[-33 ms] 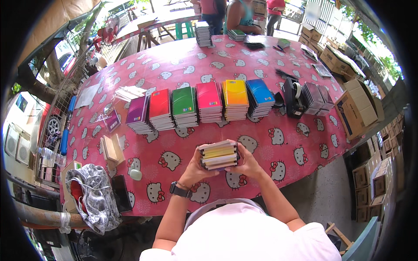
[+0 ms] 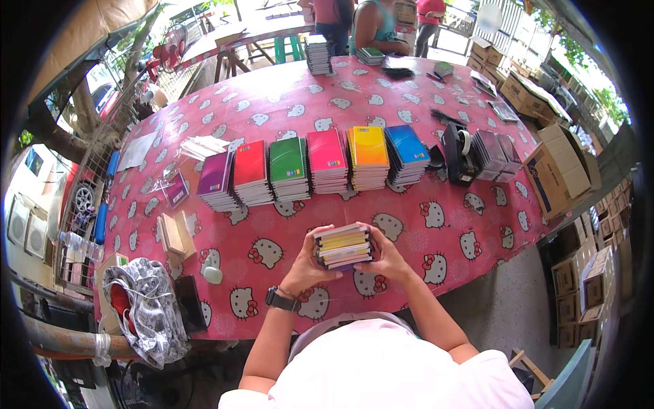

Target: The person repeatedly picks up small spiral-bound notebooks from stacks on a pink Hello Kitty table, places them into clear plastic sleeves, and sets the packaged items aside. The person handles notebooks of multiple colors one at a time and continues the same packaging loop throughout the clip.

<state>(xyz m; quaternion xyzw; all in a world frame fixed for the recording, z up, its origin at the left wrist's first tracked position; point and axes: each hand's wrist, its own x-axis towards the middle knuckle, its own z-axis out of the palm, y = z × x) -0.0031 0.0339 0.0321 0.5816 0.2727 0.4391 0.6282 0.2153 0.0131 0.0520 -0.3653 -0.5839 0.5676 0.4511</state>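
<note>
Between my two hands is a small stack of spiral notebooks [image 2: 343, 246], its page edges facing up, white and yellow. My left hand [image 2: 306, 262] wraps its left side and my right hand [image 2: 385, 255] its right side; both are closed on it, above the near part of the table. Beyond it stands a row of notebook piles: purple [image 2: 216, 174], red [image 2: 251, 163], green [image 2: 287, 160], pink [image 2: 327, 153], yellow [image 2: 368, 150] and blue [image 2: 408, 153]. Neither hand touches these piles.
A black tape dispenser [image 2: 460, 157] and wrapped notebook packs [image 2: 496, 155] lie right of the row. At left are a wooden holder [image 2: 176, 237], a pale green small object [image 2: 212, 275] and a patterned cloth bag [image 2: 146, 310]. A cardboard box [image 2: 558, 167] stands at the right edge. People are across the table.
The held stack has tilted slightly, and both hands have shifted a little with it. The rest looks the same.
</note>
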